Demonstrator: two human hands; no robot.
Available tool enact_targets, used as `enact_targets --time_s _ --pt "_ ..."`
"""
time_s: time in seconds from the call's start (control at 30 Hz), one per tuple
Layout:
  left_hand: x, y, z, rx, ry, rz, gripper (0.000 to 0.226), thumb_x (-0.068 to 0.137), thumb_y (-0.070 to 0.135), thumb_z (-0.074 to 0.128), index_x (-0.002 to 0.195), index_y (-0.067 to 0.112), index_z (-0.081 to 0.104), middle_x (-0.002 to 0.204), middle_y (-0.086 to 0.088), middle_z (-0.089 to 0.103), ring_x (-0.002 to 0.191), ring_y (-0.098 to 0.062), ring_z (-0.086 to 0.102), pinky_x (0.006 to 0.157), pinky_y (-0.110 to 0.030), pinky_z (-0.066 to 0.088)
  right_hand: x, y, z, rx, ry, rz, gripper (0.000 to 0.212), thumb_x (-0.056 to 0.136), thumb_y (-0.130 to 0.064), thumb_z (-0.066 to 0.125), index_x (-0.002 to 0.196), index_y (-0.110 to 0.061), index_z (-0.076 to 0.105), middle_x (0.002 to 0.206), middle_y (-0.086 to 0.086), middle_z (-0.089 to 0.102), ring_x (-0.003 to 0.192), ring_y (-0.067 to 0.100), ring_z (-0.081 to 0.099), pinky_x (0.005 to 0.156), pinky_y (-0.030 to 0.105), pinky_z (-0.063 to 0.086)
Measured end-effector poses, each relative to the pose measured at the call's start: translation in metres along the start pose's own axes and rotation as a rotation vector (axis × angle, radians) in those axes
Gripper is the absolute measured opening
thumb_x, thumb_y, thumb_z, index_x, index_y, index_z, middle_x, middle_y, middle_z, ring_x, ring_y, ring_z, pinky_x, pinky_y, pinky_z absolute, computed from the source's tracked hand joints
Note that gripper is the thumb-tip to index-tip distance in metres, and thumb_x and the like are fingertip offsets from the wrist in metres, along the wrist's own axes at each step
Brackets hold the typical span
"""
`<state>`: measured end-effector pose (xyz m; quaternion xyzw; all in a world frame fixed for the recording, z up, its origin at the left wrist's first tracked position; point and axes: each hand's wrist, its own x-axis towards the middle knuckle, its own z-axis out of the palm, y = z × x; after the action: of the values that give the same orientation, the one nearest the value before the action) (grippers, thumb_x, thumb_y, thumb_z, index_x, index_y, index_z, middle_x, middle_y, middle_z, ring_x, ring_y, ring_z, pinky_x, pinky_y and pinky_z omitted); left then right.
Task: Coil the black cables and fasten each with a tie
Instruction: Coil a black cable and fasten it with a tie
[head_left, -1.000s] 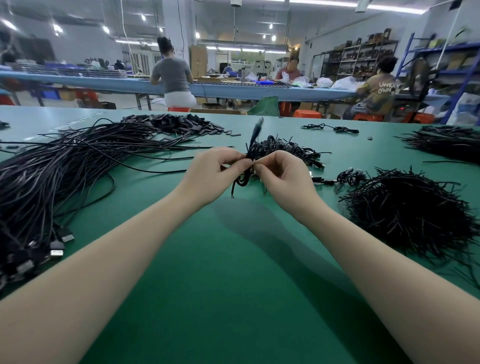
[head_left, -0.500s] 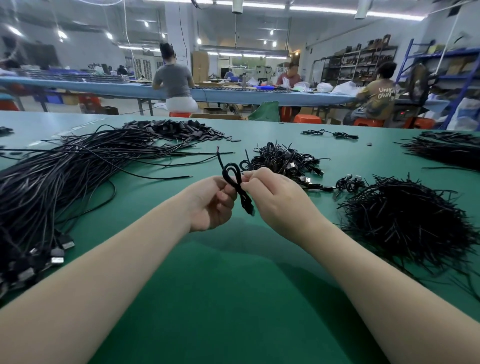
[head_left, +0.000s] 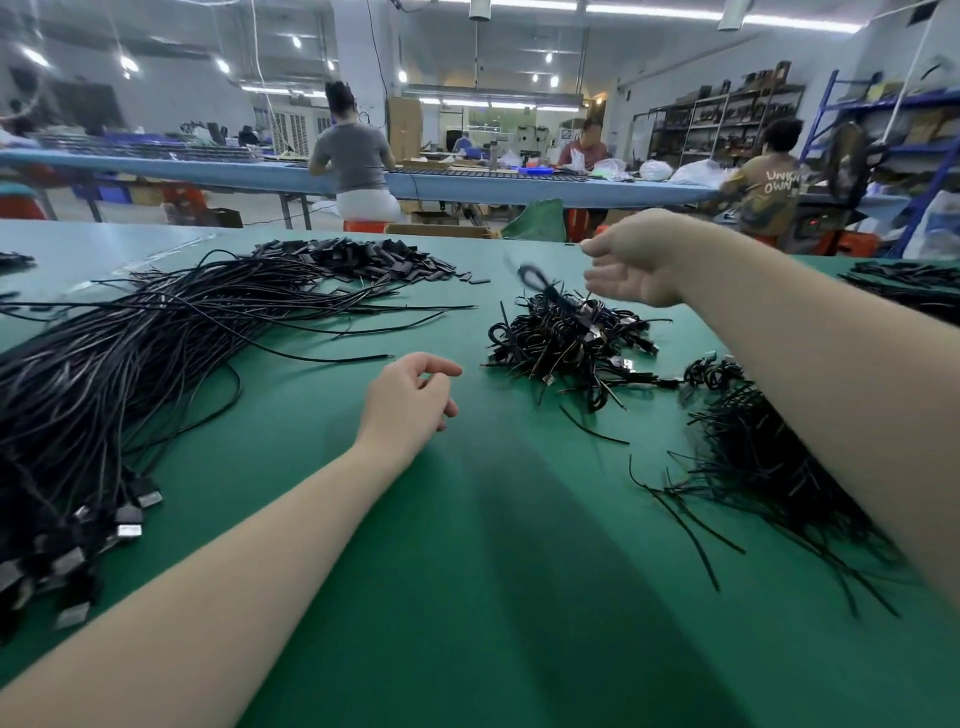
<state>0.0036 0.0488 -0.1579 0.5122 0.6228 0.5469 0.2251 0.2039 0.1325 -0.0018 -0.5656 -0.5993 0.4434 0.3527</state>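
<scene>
Head view. Our right hand (head_left: 636, 270) hangs above the heap of finished, tied black cable coils (head_left: 566, 338), fingers spread and holding nothing; a blurred tied coil (head_left: 537, 280) sits just off the fingertips, in the air or on top of the heap, we cannot tell which. Our left hand (head_left: 410, 400) hovers over the green tabletop (head_left: 467, 571), fingers loosely curled, empty. We judge the step to be dropping a done coil; next, draw one lead from the long loose black cables (head_left: 130, 353) at left, and one tie from the pile of thin black ties (head_left: 769, 467) at right. No containers: everything lies in heaps on the tabletop.
</scene>
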Motion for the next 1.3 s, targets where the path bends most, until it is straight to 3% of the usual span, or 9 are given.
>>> enact_targets --time_s 0.2,0.37,0.57,0.73,0.83,0.97,1.07,1.17,1.3 --pt "0.001 -0.002 0.004 0.05 -0.07 0.001 0.027 0.083 0.016 0.044 0.082 0.032 0.066 0.054 0.009 0.065 0.044 -0.005 0.054 0.051 -0.02 0.042 -0.033 0.064 0.02 -1.186 -0.154 -0.112 0.032 0.088 -0.036 0.064 0.095 -0.004 0.068 0.074 0.005 0.066 0.059 0.016 0.062 0.051 0.024 0.053" --pt "-0.005 -0.002 0.002 0.096 -0.121 0.037 0.028 0.076 0.022 0.041 0.082 0.034 0.066 0.057 0.009 0.066 0.046 -0.005 0.056 0.057 -0.024 0.047 -0.041 0.102 0.026 -1.143 -0.097 -0.104 0.034 0.089 -0.04 0.063 0.093 -0.008 0.072 0.09 0.007 0.07 0.086 0.025 0.067 0.08 0.036 0.057" --pt "-0.008 -0.002 0.002 0.152 -0.096 0.069 0.027 0.081 0.02 0.042 0.082 0.034 0.065 0.058 0.008 0.067 0.047 -0.004 0.055 0.058 -0.029 0.051 -0.059 0.091 0.013 -1.3 -0.278 -0.047 0.037 0.096 -0.032 0.054 0.101 0.001 0.069 0.095 0.016 0.067 0.074 0.022 0.053 0.066 0.026 0.044" --pt "-0.001 0.005 0.005 0.455 -0.135 0.133 0.027 0.091 0.022 0.045 0.114 0.029 0.058 0.089 0.005 0.067 0.084 -0.014 0.062 0.078 -0.033 0.051 -0.083 0.083 0.019 -1.601 0.1 -0.054 0.014 0.082 -0.002 0.052 0.072 -0.011 0.048 0.071 -0.002 0.045 0.071 0.021 0.048 0.063 0.03 0.041" --pt "0.026 0.017 -0.023 0.795 -0.137 0.228 0.041 0.094 0.024 0.048 0.135 0.02 0.047 0.131 -0.007 0.051 0.121 -0.025 0.049 0.1 -0.041 0.042 -0.096 0.083 0.06 -1.384 0.215 -0.337 0.013 0.083 -0.005 0.058 0.091 -0.016 0.058 0.09 0.002 0.058 0.081 0.027 0.06 0.061 0.031 0.036" --pt "0.055 0.021 -0.113 1.195 0.232 0.218 0.043 0.081 0.009 0.054 0.123 0.016 0.056 0.119 -0.014 0.055 0.104 -0.035 0.056 0.08 -0.044 0.048 -0.108 0.108 0.118 -0.948 0.081 -0.461 0.026 0.094 -0.043 0.049 0.103 -0.02 0.056 0.104 0.004 0.056 0.092 0.029 0.061 0.065 0.031 0.036" --pt "0.065 0.004 -0.191 1.43 0.314 -0.124 0.045 0.077 0.02 0.062 0.12 0.012 0.053 0.112 -0.018 0.052 0.101 -0.039 0.054 0.085 -0.046 0.05 -0.103 0.125 0.132 -0.843 0.076 -0.53 0.026 0.096 -0.043 0.042 0.101 -0.021 0.054 0.101 0.0 0.054 0.078 0.026 0.057 0.059 0.03 0.033" --pt "0.06 -0.014 -0.243 1.355 0.123 -0.451 0.075 0.089 0.035 0.061 0.149 0.008 0.024 0.15 -0.025 0.026 0.133 -0.043 0.033 0.109 -0.047 0.034 -0.095 0.129 0.128 -0.769 0.06 -0.535 0.022 0.095 -0.042 0.044 0.102 -0.025 0.056 0.099 -0.003 0.057 0.083 0.023 0.058 0.059 0.03 0.033" --pt "0.056 -0.024 -0.265 1.409 -0.038 -0.339 0.043 0.095 0.032 0.055 0.128 0.003 0.059 0.128 -0.022 0.059 0.116 -0.035 0.057 0.098 -0.035 0.044 -0.093 0.131 0.128 -0.76 0.051 -0.565 0.018 0.094 -0.038 0.044 0.102 -0.028 0.055 0.099 -0.004 0.06 0.085 0.022 0.058 0.058 0.03 0.033"
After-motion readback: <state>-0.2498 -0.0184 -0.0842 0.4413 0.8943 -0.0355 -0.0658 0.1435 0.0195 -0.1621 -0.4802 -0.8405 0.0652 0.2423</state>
